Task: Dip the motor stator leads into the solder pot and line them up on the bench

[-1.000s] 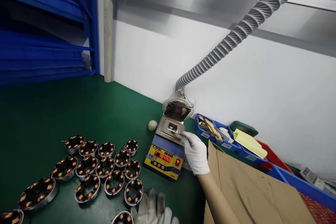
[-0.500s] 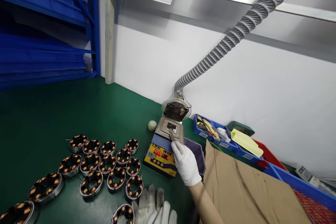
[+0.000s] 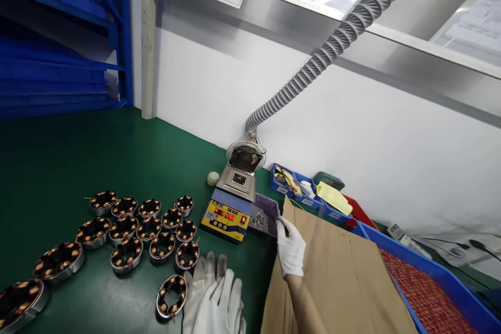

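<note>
My right hand (image 3: 290,250), in a white glove, is beside the right edge of a grey-purple bin (image 3: 270,207) holding small metallic pieces. Its thumb and fingers are curled together around something I cannot make out. To its left is a blue and yellow heated unit (image 3: 225,222) with red digits and a square metal top (image 3: 238,181). Several copper-wound rings (image 3: 162,246) stand on the green table (image 3: 117,156). White gloves (image 3: 219,305) lie beside the nearest ring (image 3: 171,297), with no forearm visible at them. My left hand is not in view.
Behind the unit stands a fan (image 3: 245,158) with a grey hose (image 3: 313,70). Brown cardboard (image 3: 336,271) lies under my right forearm. Blue bins (image 3: 307,199) hold tools, and a large blue tray (image 3: 391,261) holds red pieces. Blue shelving (image 3: 125,36) is at left.
My right hand has moved right, off the unit's metal top, where it held a thin tool, to the bin's edge. The view has shifted right and down. The digits differ.
</note>
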{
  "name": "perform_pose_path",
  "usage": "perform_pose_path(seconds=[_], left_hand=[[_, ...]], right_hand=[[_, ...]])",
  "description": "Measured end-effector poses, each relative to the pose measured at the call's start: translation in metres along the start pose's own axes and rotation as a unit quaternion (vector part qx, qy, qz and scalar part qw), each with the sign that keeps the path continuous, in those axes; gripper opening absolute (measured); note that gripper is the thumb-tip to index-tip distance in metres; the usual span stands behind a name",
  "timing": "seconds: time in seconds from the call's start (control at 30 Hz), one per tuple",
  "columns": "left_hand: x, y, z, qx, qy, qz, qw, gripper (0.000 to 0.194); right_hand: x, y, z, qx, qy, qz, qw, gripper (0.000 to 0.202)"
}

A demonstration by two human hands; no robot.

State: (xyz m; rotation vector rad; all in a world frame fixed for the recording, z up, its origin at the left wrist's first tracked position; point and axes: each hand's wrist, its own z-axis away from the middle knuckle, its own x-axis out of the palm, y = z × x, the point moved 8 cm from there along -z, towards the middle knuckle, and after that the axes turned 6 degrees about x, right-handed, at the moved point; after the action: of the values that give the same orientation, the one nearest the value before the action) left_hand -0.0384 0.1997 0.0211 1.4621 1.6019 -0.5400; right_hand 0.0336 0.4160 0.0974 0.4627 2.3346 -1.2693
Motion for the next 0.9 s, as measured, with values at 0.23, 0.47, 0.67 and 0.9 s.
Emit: perform_pose_path(seconds=[0.23,0.47,0.67,0.9], left_hand=[[-0.024,0.012,0.0,-0.004,-0.011,-0.134,0.991,0.052],[-0.033,0.006,-0.003,-0.051,0.031,-0.047,0.997,0.049],[-0.092,-0.038,0.052,-0.111,0.025,-0.043,0.993,0.035],[-0.108,-0.082,0.04,-0.118,-0.098,-0.005,0.988,0.027]], right_hand=[[0.023,-0.019,0.001,0.169,-0.049,-0.217,0.96,0.045],[0.064,-0.072,-0.007,0.116,-0.1,-0.127,0.98,0.032],[0.033,-0.12,0.061,-0.069,-0.176,0.024,0.982,0.029],[-0.002,-0.095,0.19,0.023,-0.301,-0.147,0.942,0.027]])
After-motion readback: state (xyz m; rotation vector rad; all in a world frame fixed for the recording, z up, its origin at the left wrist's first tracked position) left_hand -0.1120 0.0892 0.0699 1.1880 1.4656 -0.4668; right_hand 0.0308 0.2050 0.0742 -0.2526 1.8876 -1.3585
